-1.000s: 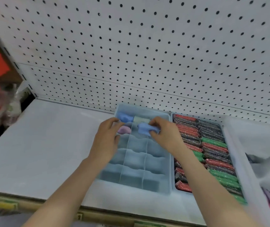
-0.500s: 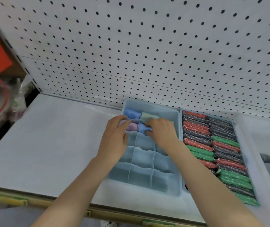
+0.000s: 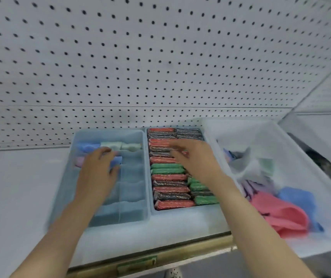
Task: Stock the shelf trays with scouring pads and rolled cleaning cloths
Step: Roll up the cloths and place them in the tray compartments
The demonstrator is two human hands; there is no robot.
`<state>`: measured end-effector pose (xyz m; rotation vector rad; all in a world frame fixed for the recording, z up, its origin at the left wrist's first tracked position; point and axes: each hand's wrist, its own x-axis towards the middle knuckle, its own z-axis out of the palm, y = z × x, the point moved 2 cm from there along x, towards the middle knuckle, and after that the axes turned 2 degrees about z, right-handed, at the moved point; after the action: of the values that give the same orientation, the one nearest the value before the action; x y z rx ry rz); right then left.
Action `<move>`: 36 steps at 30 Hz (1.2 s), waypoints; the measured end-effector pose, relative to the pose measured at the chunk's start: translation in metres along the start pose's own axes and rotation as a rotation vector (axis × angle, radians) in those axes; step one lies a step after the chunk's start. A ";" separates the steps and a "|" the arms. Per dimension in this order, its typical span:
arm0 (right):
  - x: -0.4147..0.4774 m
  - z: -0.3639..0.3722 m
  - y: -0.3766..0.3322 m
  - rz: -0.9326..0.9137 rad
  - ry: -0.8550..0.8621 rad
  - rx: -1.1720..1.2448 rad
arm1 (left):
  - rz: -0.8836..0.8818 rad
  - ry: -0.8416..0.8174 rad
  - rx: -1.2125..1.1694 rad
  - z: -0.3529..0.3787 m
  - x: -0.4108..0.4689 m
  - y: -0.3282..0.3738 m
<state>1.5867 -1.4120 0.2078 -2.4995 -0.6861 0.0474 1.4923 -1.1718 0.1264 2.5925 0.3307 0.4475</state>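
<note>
Left hand (image 3: 98,175) fingers relaxed over divided tray (image 3: 108,133); right hand (image 3: 196,157) fingers spread above scouring pads (image 3: 168,177).

The right hand (image 3: 196,157) has let go of the blue rolled cloth (image 3: 117,160) and swung toward 3 o'clock, off the divided tray (image 3: 108,133); it now hovers, fingers spread and blurred, over the scouring pads (image 3: 168,177). The cloth has dropped into a second-row compartment, under the fingertips of the left hand (image 3: 98,173). The view has turned the same way, bringing a white bin (image 3: 241,129) of loose cloths into sight at 3 o'clock.
</note>
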 end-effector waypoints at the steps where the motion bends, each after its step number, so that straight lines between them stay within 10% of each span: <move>1: -0.012 -0.019 0.020 0.049 0.064 0.027 | 0.039 -0.019 -0.026 0.009 0.001 0.021; 7: -0.051 -0.092 0.163 0.337 0.149 -0.221 | 0.385 -0.112 -0.176 0.058 -0.005 0.161; 15: -0.027 -0.082 0.215 -0.023 -0.245 -0.734 | 0.593 -0.187 -0.158 0.102 -0.006 0.238; 24: -0.007 -0.162 0.151 0.072 -0.203 0.974 | 0.109 -0.260 -0.660 0.048 0.015 0.255; 30: 0.000 -0.156 0.087 0.015 -0.425 1.264 | 0.043 -0.035 -0.970 -0.012 0.042 0.278; 36: 0.007 -0.148 0.049 0.027 -0.376 1.193 | 0.042 0.167 -0.729 -0.047 0.047 0.260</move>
<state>1.6412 -1.5173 0.3100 -1.3426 -0.5195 0.7223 1.5569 -1.3587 0.3073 1.8589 0.1289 0.6573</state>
